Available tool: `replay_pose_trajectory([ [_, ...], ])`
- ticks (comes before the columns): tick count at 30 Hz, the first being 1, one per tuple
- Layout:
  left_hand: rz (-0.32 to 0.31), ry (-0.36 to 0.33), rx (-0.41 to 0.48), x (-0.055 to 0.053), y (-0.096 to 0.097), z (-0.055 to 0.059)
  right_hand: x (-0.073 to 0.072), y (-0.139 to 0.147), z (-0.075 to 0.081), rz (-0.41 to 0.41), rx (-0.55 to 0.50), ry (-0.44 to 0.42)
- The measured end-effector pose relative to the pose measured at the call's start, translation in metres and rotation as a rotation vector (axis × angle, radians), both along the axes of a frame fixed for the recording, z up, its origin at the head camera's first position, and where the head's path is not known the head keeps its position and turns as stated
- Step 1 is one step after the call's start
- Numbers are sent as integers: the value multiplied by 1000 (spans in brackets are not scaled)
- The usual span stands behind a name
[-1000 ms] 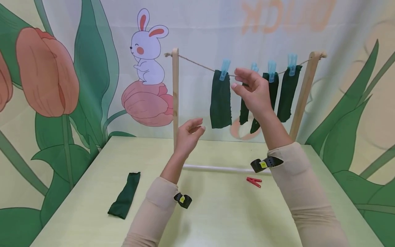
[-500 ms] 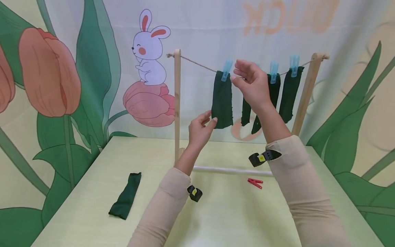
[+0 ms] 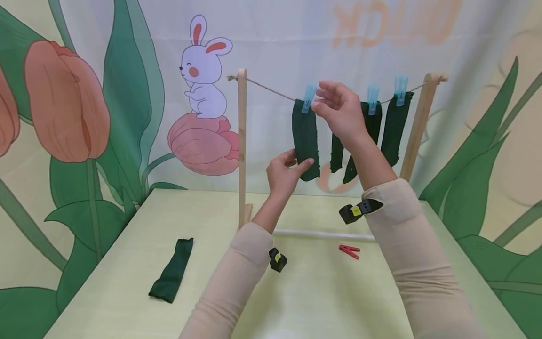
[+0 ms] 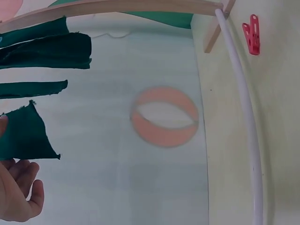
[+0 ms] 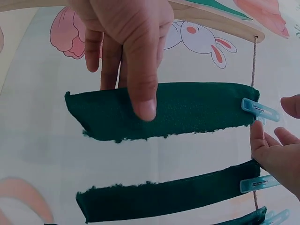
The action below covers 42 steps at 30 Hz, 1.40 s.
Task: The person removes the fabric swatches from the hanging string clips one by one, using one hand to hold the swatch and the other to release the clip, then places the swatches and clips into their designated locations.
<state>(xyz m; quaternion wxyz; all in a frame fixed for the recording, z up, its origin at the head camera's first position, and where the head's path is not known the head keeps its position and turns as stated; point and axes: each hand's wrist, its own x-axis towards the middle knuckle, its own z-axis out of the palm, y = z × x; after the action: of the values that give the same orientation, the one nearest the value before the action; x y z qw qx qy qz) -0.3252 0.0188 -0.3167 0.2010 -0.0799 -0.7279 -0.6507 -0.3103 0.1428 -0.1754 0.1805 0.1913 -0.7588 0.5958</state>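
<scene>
A dark green cloth strip (image 3: 306, 136) with a frayed edge hangs from the rope by a light blue clothespin (image 3: 308, 99). My left hand (image 3: 282, 175) holds the strip's lower part, thumb in front and fingers behind it. Beside that clothespin is my right hand (image 3: 342, 115), its fingers bent and apart. In the right wrist view the right hand (image 5: 281, 152) has a thumb and fingers on either side of the clothespin (image 5: 260, 110), without a clear grip. More green strips (image 3: 394, 129) hang to the right under blue clothespins (image 3: 401, 90); one is partly hidden by the right hand.
The rope (image 3: 268, 88) runs between two wooden posts (image 3: 242, 141), with a white bar (image 3: 322, 234) low between them. On the table (image 3: 127, 263), another green strip (image 3: 172, 272) lies at left and a red clothespin (image 3: 349, 251) lies near the bar. A printed curtain (image 3: 275, 47) hangs behind.
My left hand has risen and moved right to the leftmost hanging strip and taken hold of its lower part, which now bends slightly. My right hand has shifted a little toward its clothespin.
</scene>
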Motion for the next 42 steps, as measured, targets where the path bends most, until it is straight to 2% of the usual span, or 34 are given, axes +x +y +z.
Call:
replay_pose_trajectory([
  [6, 30, 55, -30, -1, 1, -1, -3, -2, 2, 16, 40, -28],
  [11, -37, 90, -52, 3, -6, -2, -3, -3, 6, 27, 50, -54],
  [16, -127, 45, 19, 7, -16, -3, -2, 0, 8, 40, 11, -62],
  [19, -147, 11, 95, 8, -22, -5, -1, 2, 7, 51, -51, -62],
  [22, -156, -1, 125, 10, -27, -8, -2, 4, 4, 60, -94, -54],
  [31, -217, 3, 86, 16, -34, -3, -1, 5, 1, 9, -89, 31],
  [35, -233, -32, 115, 18, -34, -2, -2, 4, -2, -55, -28, 137],
  [39, -223, -64, 124, 20, -34, -4, -1, 4, -6, -120, 51, 245],
  [42, -219, -73, 120, 21, -33, -5, 1, 5, -7, -148, 86, 285],
])
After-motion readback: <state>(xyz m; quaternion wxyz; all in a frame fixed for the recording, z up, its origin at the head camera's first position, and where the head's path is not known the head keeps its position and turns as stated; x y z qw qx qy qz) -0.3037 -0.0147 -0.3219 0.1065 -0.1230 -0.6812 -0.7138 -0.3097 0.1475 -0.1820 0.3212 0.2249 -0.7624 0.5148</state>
